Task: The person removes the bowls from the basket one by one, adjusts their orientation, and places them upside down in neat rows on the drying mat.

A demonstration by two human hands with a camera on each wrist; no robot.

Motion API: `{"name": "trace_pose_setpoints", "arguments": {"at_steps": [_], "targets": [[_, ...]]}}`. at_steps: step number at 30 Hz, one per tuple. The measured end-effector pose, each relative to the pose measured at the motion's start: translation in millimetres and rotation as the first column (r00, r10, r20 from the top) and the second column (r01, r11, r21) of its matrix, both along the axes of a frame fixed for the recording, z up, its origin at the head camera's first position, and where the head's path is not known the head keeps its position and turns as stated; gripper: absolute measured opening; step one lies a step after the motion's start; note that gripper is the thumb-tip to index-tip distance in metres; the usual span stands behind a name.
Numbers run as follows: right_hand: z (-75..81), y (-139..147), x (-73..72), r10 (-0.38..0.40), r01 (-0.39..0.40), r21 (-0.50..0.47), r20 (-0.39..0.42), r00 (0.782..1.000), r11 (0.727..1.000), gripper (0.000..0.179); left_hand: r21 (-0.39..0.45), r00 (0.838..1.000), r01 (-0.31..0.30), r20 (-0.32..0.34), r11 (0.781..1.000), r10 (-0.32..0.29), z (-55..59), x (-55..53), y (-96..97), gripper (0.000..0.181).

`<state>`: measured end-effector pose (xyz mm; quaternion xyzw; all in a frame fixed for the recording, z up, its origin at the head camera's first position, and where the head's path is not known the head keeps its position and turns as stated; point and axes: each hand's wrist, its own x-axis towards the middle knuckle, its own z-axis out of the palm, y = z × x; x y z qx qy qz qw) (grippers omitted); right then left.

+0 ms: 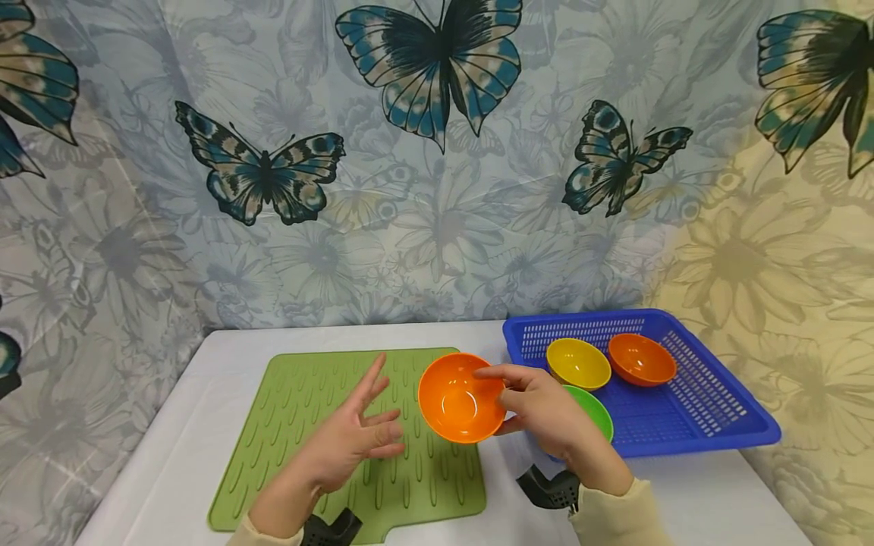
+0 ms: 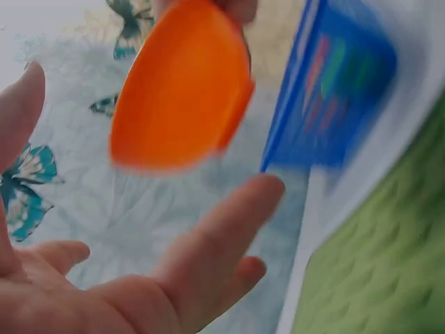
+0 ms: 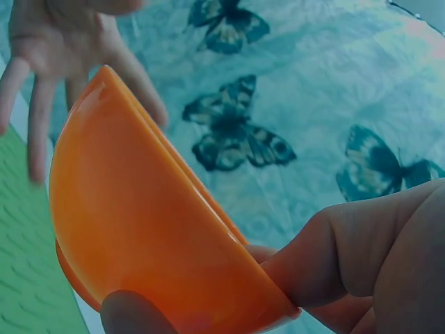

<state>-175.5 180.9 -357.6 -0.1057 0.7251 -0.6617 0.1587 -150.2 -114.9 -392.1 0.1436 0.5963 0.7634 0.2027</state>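
Note:
An orange bowl point(image 1: 454, 402) is held up above the right part of a green drying mat point(image 1: 307, 425), its hollow side facing the head camera. My right hand point(image 1: 546, 406) grips it by the right rim, fingers over the edge inside and thumb outside, as the right wrist view also shows. To the left of the bowl, my left hand point(image 1: 351, 440) hovers over the mat with fingers spread and nothing in them. In the left wrist view a gap shows between its fingers point(image 2: 229, 223) and the bowl.
A blue plastic basket point(image 1: 724, 402) stands at the right of the white table point(image 1: 171, 440). Inside it are a yellow bowl point(image 1: 576, 364), another orange bowl point(image 1: 642, 360) and a green bowl point(image 1: 594, 413), partly hidden by my right hand. A butterfly-print cloth point(image 1: 437, 250) hangs behind.

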Motion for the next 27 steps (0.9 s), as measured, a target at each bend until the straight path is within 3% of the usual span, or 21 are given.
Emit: {"name": "trace_pose_setpoints", "arguments": {"at_steps": [5, 9, 17, 22, 25, 27], "targets": [[-1.2, -11, 6.9, 0.048, -0.048, -0.031, 0.013, 0.999, 0.998, 0.043, 0.237, 0.984, 0.094, 0.127, 0.967, -0.127, -4.2, 1.2, 15.4, 0.092], [-3.1, -16, 8.6, 0.074, -0.073, -0.045, 0.021, 0.997, 0.996, 0.042, 0.283, 0.973, 0.106, 0.166, 0.953, -0.157, -7.3, 0.9, 19.7, 0.083], [-5.4, -21, 9.7, 0.102, -0.099, -0.073, 0.03, 0.994, 0.992, 0.042, 0.348, 0.961, 0.051, 0.238, 0.936, -0.141, -12.4, -1.3, 18.2, 0.072], [-4.3, -22, 11.6, 0.079, -0.077, -0.053, 0.022, 0.997, 0.996, 0.041, 0.324, 0.975, 0.043, 0.192, 0.945, -0.111, -16.1, -2.0, 16.2, 0.071], [-0.2, -19, 14.0, -0.039, 0.038, -0.008, -0.043, 0.998, 0.999, 0.041, 0.246, 0.993, -0.003, 0.112, 0.969, -0.026, -16.5, -2.8, 13.6, 0.074], [2.5, -15, 15.0, -0.111, 0.11, -0.016, -0.064, 0.992, 0.994, 0.042, 0.177, 0.997, -0.061, 0.052, 0.982, 0.053, -15.4, -3.6, 10.8, 0.077]]}}
